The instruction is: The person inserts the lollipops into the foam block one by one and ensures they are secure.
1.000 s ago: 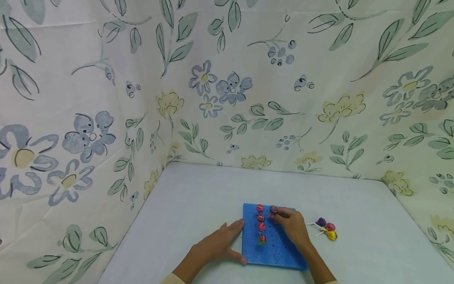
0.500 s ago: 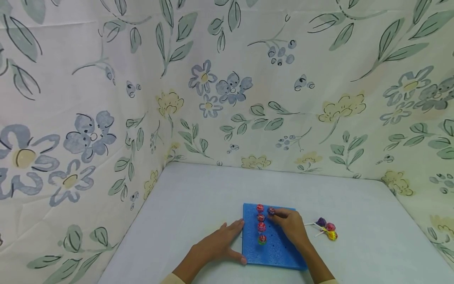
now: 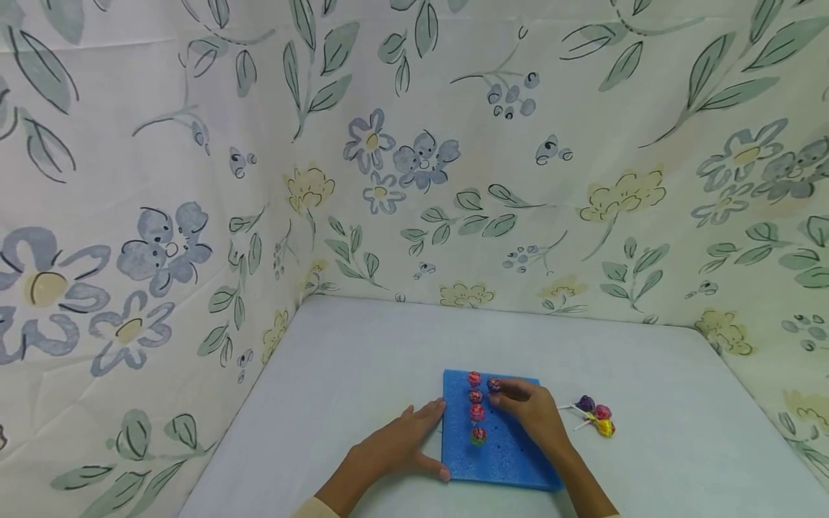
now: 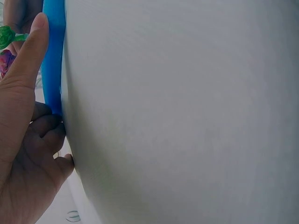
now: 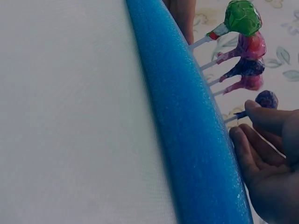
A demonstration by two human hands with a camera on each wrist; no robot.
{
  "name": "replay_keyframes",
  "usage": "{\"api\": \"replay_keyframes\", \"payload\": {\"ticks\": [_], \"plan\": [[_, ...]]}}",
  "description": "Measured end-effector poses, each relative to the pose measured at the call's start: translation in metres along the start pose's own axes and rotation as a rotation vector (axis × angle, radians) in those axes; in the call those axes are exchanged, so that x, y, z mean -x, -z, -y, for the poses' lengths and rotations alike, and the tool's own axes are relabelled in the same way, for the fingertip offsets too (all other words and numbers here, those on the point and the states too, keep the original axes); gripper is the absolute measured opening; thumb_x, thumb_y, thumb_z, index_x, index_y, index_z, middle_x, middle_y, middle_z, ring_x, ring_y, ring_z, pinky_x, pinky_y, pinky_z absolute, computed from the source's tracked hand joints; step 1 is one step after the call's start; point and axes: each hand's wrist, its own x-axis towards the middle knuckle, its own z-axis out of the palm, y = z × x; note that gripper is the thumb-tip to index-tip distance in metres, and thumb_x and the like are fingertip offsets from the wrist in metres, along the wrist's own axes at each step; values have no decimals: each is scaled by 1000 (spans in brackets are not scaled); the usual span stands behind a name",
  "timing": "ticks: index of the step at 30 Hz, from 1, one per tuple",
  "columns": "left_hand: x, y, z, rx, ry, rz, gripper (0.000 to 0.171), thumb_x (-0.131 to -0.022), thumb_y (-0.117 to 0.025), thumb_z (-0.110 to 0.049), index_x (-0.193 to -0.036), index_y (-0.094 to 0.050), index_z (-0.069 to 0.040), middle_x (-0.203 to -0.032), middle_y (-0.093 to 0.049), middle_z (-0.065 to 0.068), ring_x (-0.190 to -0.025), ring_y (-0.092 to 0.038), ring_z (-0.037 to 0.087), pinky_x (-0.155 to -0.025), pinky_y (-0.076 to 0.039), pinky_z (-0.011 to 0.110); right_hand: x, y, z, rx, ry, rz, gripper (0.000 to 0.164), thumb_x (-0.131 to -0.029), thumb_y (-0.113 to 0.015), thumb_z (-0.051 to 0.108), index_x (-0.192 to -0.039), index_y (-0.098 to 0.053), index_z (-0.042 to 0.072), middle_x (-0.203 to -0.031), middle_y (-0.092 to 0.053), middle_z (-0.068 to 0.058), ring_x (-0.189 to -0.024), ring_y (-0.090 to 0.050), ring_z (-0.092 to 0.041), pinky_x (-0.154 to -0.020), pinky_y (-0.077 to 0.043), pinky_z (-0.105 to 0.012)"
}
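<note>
A blue foam board [image 3: 505, 460] lies on the table with a column of several wrapped lollipops upright in it, a green one [image 5: 243, 18] nearest. Beside the far end of that column, my right hand [image 3: 531, 410] holds a dark-wrapped lollipop [image 5: 267, 99] between thumb and fingers. Its white stick meets the foam in the right wrist view; how deep it sits cannot be told. My left hand [image 3: 404, 442] rests against the board's left edge, fingers extended in the head view and thumb [image 4: 35, 51] at the near corner.
Right of the board lie loose lollipops: a purple one [image 3: 586, 403], a pink one [image 3: 602, 412] and a yellow one [image 3: 605, 428]. Small holes dot the board's surface. Floral cloth [image 3: 414, 144] hangs behind and beside the white table [image 3: 363, 360].
My right hand has shifted the dark lollipop slightly left and nearer, beside the column, and its thumb and finger look more spread. The left hand stays against the board.
</note>
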Motion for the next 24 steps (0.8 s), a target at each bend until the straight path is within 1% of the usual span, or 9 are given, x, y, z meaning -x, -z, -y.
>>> {"api": "replay_keyframes", "payload": {"ticks": [5,9,12,15,20,22,24], "plan": [[0,0,0,-3,4,-3,117,-76,-83,-71,-169,-31,-22,-174,-32,-6,-159,-34,31,-124,-37,54,3,4,-1,-58,0,19,43,-94,-83,29,-131,-74,9,-128,-76,-9,-120,-73,-27,-99,-60,-36],[0,0,1,-1,-4,-6,117,-77,-83,-70,-169,-31,-21,-174,-32,-6,-160,-33,28,-126,-35,54,5,9,-3,-103,-15,21,44,-93,-84,30,-131,-75,11,-129,-76,-8,-118,-74,-24,-98,-61,-32],[0,1,1,-1,-7,-6,117,-77,-83,-71,-169,-31,-21,-174,-31,-6,-160,-33,28,-126,-35,54,7,14,-5,-118,-31,5,43,-92,-85,32,-130,-75,12,-128,-76,-8,-118,-74,-22,-96,-61,-29],[0,1,0,0,-5,-8,116,-77,-83,-71,-169,-31,-21,-174,-32,-6,-159,-34,31,-125,-36,54,11,21,-6,-108,-47,-6,43,-94,-83,33,-131,-74,12,-130,-75,-8,-120,-72,-23,-97,-60,-28],[0,1,1,8,0,-9,116,-77,-83,-70,-169,-31,-22,-174,-31,-7,-159,-34,35,-124,-37,55,18,33,-6,-73,-75,-26,46,-98,-79,35,-135,-71,9,-134,-73,-11,-125,-70,-28,-99,-59,-27],[0,0,1,12,1,-7,116,-77,-83,-70,-169,-31,-23,-174,-31,-7,-159,-34,35,-124,-37,56,21,38,-6,-57,-87,-41,48,-98,-79,36,-136,-71,8,-135,-73,-12,-125,-70,-27,-98,-59,-27],[0,0,2,14,2,-6,116,-77,-83,-71,-169,-31,-23,-174,-31,-7,-159,-33,35,-124,-37,56,24,44,-5,-49,-94,-54,49,-98,-79,36,-136,-71,7,-135,-72,-12,-123,-72,-23,-97,-59,-25]]}}
